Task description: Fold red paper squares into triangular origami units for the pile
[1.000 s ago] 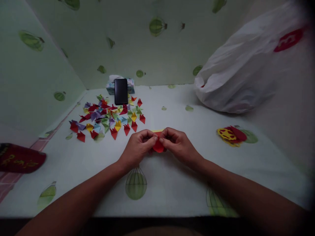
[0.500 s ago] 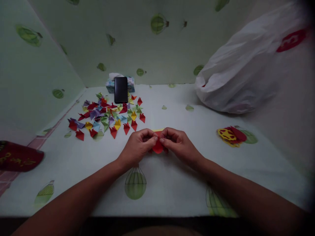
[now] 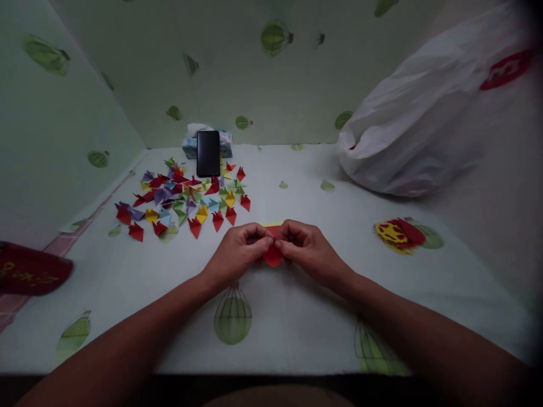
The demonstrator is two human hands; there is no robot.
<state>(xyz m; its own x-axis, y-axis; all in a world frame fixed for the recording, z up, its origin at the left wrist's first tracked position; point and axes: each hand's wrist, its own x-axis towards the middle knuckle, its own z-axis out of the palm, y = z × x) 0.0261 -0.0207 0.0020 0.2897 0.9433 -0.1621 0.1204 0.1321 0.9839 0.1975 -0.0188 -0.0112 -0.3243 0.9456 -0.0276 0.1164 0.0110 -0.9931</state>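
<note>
A red paper piece (image 3: 272, 257) with a rounded lower edge is held between my two hands near the middle of the table; a yellow strip shows along its top edge. My left hand (image 3: 244, 249) pinches its left side between thumb and fingers. From the right, my right hand (image 3: 303, 246) pinches it the same way, its thumb tip close to the left one. Both sides of the paper are covered by the fingers. Beyond my left hand lie many small folded paper cranes (image 3: 186, 198) in red, yellow, green, blue and purple.
A black phone (image 3: 208, 154) leans on a tissue box (image 3: 189, 148) behind the cranes. At right lie red and yellow cut-out pieces (image 3: 399, 234), with a large white plastic bag (image 3: 416, 124) behind them. A red object with gold lettering (image 3: 34, 268) lies at the left edge.
The view has shifted very slightly. Both hands stay in nearly the same place, still pinching the red paper piece, and nothing else has visibly moved.
</note>
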